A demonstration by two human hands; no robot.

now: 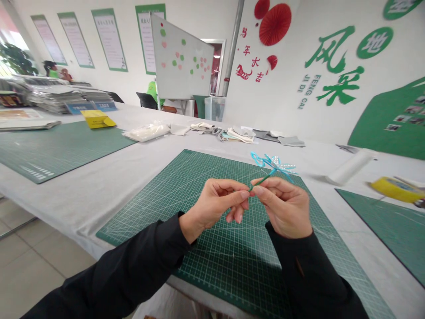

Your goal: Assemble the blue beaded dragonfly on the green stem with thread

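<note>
A light-blue flower ornament [276, 165] with shiny clear beads on its petals and a green stem is held above a green gridded cutting mat [232, 266]. My left hand [221, 201] pinches the lower tip of the stem between thumb and forefinger. Just beside it, my right hand [285, 206] pinches the stem higher up, below the petals. The blooms point up and to the right, and the stem slants. The fingertips of both hands are almost touching.
Folded cloth pieces [237, 134] and a plastic-wrapped pack [148, 131] lie behind the mat. A second mat [63, 146] with a yellow card [97, 118] is at left. At right are a white roll [352, 166], a yellow object [396, 189] and another mat [392, 230].
</note>
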